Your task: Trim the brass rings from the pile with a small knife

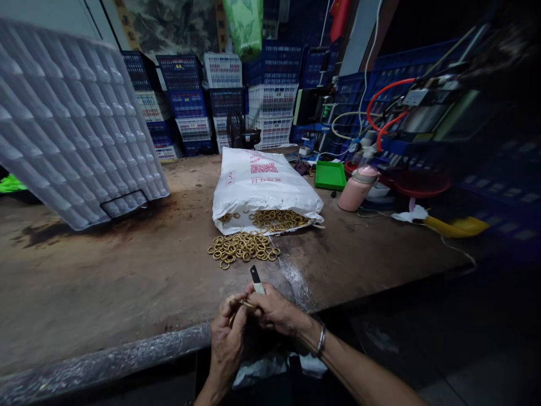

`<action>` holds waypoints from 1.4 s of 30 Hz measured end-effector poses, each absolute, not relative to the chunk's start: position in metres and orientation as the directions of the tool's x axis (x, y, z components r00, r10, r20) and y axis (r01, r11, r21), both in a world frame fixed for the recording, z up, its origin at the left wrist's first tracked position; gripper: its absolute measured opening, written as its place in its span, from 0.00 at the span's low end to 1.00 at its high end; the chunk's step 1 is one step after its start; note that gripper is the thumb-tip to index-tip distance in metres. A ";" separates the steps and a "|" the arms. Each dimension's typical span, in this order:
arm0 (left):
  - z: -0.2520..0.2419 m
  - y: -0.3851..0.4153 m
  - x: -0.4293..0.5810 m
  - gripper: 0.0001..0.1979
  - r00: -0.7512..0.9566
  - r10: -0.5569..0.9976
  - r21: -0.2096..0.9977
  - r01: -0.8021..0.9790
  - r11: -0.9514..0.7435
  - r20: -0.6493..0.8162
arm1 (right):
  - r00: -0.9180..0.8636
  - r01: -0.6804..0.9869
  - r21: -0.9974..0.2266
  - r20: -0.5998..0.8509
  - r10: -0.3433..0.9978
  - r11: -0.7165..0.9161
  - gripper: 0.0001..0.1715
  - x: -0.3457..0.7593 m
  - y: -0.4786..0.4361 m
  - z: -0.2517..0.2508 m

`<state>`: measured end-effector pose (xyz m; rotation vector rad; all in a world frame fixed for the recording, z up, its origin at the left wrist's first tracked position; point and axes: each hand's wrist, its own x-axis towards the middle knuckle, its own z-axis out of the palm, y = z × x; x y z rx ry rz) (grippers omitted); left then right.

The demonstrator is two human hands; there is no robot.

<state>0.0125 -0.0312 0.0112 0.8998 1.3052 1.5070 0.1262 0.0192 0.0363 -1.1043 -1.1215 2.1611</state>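
Rings (pixel 243 247) lie heaped on the bench (pixel 105 282), just outside the open near end of a white sack (pixel 268 189). Nearer, the left hand (pixel 226 332) is closed, pinching a ring (pixel 248 304) between thumb and fingers; just right, the right hand (pixel 274 310) curls around a knife (pixel 256 279), blade pointing far.

At twelve o'clock from me, a pile of rings (pixel 243 248) lies on the table (pixel 127 282), just before the mouth of a sack (pixel 262 177) with more rings inside. Crates (pixel 273 101) stand stacked behind it, from eleven to twelve. At ten is a panel (pixel 76 118); at one, a tray (pixel 330 175), with a bottle (pixel 358 190) nearer me. My left hand (pixel 227 332) and right hand (pixel 274 307) meet at the near edge, a ring (pixel 248 304) between them, a flat tool (pixel 257 282) pointing from my right toward twelve.
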 end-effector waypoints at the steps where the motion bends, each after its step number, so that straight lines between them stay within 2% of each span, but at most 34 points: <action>1: 0.011 -0.032 0.012 0.12 -0.322 0.946 0.990 -0.136 -0.030 -0.015 | -0.578 -0.039 -0.821 -0.446 0.683 -0.569 0.08 0.126 0.018 0.036; 5: 0.011 -0.035 0.007 0.08 -0.322 0.946 0.999 0.002 -0.044 0.043 | -0.591 -0.011 -0.829 -0.445 0.672 -0.559 0.07 0.124 0.016 0.033; 8: 0.010 -0.037 0.005 0.07 -0.318 0.946 0.993 0.115 -0.034 0.069 | -0.496 0.065 -0.879 -0.439 0.750 -0.472 0.08 0.126 0.017 0.033; 12: 0.007 -0.037 0.004 0.05 -0.343 0.931 0.978 0.202 -0.059 0.127 | -0.381 0.236 -0.962 -0.224 0.897 -0.140 0.12 0.129 0.015 0.038; 14: 0.006 -0.037 0.005 0.06 -0.321 0.938 0.976 0.207 -0.067 0.132 | -0.372 0.325 -0.946 -0.121 0.920 0.007 0.12 0.130 0.014 0.039; 16: 0.007 -0.036 0.005 0.06 -0.301 0.946 0.978 0.200 -0.063 0.122 | -0.370 0.380 -0.921 -0.071 0.926 0.081 0.12 0.128 0.013 0.038; 20: 0.011 -0.035 0.006 0.07 -0.271 0.962 0.994 0.112 -0.009 0.039 | -0.344 0.414 -0.906 -0.063 0.937 0.091 0.13 0.124 0.015 0.031; 23: 0.013 -0.035 0.006 0.12 -0.208 0.971 0.993 -0.046 0.111 -0.119 | -0.347 0.398 -0.916 -0.102 0.932 0.048 0.12 0.123 0.016 0.028; 26: 0.014 -0.036 0.008 0.16 -0.081 0.958 0.943 -0.214 0.255 -0.277 | -0.373 0.361 -0.933 -0.146 0.916 -0.001 0.11 0.123 0.017 0.026; 28: 0.016 -0.037 0.008 0.17 0.012 0.945 0.898 -0.310 0.313 -0.326 | -0.390 0.324 -0.946 -0.151 0.908 -0.018 0.11 0.124 0.017 0.025; 34: 0.017 -0.040 0.009 0.14 0.056 0.938 0.816 -0.477 0.327 -0.343 | -0.430 0.293 -0.956 -0.142 0.892 -0.011 0.12 0.124 0.015 0.025; 38: 0.016 -0.041 0.008 0.13 0.055 0.941 0.800 -0.510 0.315 -0.334 | -0.441 0.310 -0.951 -0.131 0.888 0.013 0.13 0.123 0.015 0.030; 42: 0.017 -0.043 0.008 0.13 0.029 0.938 0.804 -0.507 0.311 -0.345 | -0.364 0.399 -0.915 -0.100 0.926 0.058 0.14 0.125 0.017 0.030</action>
